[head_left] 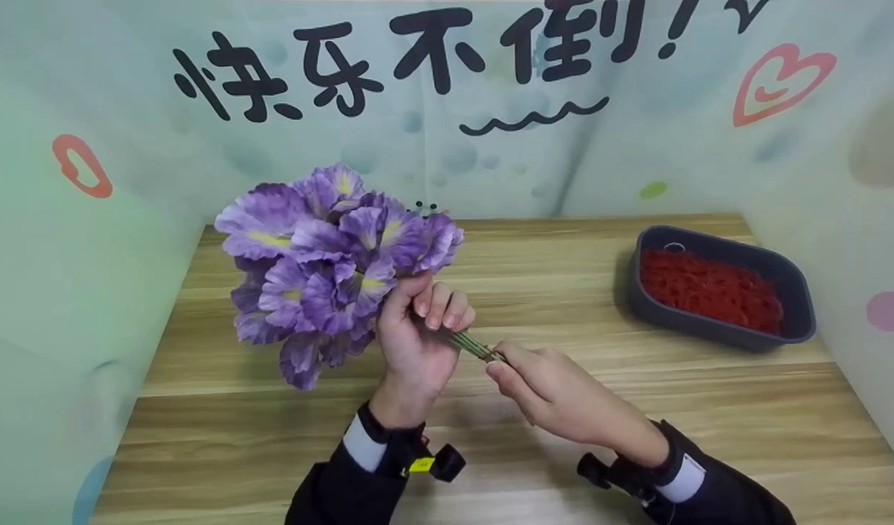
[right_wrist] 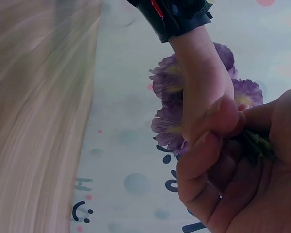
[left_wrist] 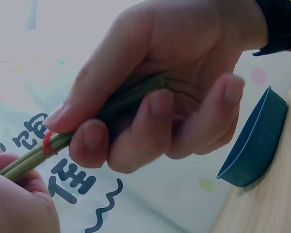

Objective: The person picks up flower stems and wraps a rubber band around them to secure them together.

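Note:
A bunch of purple flowers (head_left: 337, 251) with yellow centres leans to the left over the table in the head view. My left hand (head_left: 421, 350) holds the bundled green stems (head_left: 470, 345) close below the blooms, palm partly facing up. Lower down, my right hand (head_left: 571, 397) grips the stem ends, which lie in its palm in the right wrist view. A thin red rubber band (left_wrist: 47, 143) circles the stems in the left wrist view, between the two hands. The right thumb tip and index finger pinch the stems right beside this band.
On the right of the wooden table (head_left: 272, 445) stands a dark grey-blue tub (head_left: 702, 326) holding many red rubber bands (head_left: 709, 292). Printed pale cloth walls (head_left: 491, 168) enclose the table at the back and both sides.

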Available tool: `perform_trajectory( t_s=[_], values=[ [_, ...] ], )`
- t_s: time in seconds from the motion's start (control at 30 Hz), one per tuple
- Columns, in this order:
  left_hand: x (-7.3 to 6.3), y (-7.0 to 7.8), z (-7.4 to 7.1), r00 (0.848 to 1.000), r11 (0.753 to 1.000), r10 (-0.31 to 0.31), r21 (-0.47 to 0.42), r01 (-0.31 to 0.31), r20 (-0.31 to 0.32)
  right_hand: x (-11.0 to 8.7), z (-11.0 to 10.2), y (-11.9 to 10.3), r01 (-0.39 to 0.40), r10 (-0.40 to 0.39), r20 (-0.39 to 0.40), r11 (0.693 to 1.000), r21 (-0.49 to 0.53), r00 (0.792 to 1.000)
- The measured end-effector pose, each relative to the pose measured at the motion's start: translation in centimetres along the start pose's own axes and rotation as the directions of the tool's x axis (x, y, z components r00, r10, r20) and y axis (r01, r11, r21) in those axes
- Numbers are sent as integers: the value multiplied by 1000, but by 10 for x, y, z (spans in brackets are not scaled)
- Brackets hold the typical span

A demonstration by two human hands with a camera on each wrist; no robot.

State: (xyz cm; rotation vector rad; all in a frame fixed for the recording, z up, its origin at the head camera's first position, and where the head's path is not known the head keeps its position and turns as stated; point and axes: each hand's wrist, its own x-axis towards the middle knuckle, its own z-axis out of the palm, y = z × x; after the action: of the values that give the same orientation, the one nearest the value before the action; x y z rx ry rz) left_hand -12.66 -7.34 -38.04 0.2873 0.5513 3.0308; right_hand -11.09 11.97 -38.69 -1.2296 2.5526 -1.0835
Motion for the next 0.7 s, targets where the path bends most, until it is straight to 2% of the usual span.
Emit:
perform_trajectory(
  t_s=[0.13, 0.2, 0.27, 0.3, 0.33, 0.37, 0.4, 0.43, 0.47, 0.53, 0.57, 0.6, 0.67, 0.7],
  values=[
    [0, -1, 1, 1000, 990, -5, 138, 4, 13, -4, -1, -1, -21, 16, 30, 982, 190, 999],
    [0, -1, 1, 999, 971, -25, 239, 17, 31, -6, -1, -2, -41, 32, 35, 965, 259, 999],
    [0, 1, 1, 997, 930, -58, 365, 38, 44, -8, -2, -3, -51, 44, 29, 955, 291, 999],
    [0, 2, 1, 996, 899, -76, 436, 49, 45, -8, -3, -3, -56, 51, 23, 953, 297, 998],
    [0, 4, 1, 994, 854, -95, 518, 57, 48, -9, -3, -3, -60, 58, 16, 951, 302, 998],
    [0, 7, 1, 992, 794, -115, 605, 62, 49, -10, -4, -3, -65, 65, 8, 951, 304, 998],
    [0, 9, 1, 990, 718, -133, 694, 59, 53, -10, -4, -3, -69, 71, 2, 949, 308, 997],
    [0, 12, 1, 987, 630, -151, 775, 56, 52, -11, -5, -3, -72, 77, -5, 949, 308, 997],
    [-1, 15, 2, 984, 525, -170, 850, 50, 46, -12, -5, -3, -77, 84, -10, 948, 310, 996],
    [-3, 22, 4, 979, 286, -203, 957, 41, 19, -13, -7, -2, -90, 102, -19, 943, 320, 995],
    [-4, 24, 5, 977, 173, -215, 984, 32, 6, -13, -8, -2, -101, 114, -22, 941, 322, 993],
    [-6, 27, 7, 976, 78, -220, 997, 25, -7, -13, -8, -1, -113, 127, -24, 939, 325, 992],
    [-9, 29, 10, 981, -75, -194, 997, 11, -25, -14, -9, -1, -138, 155, -27, 936, 325, 988],
    [-10, 30, 12, 986, -142, -163, 990, -10, -13, -14, -10, -1, -150, 168, -28, 933, 326, 985]
  ],
)
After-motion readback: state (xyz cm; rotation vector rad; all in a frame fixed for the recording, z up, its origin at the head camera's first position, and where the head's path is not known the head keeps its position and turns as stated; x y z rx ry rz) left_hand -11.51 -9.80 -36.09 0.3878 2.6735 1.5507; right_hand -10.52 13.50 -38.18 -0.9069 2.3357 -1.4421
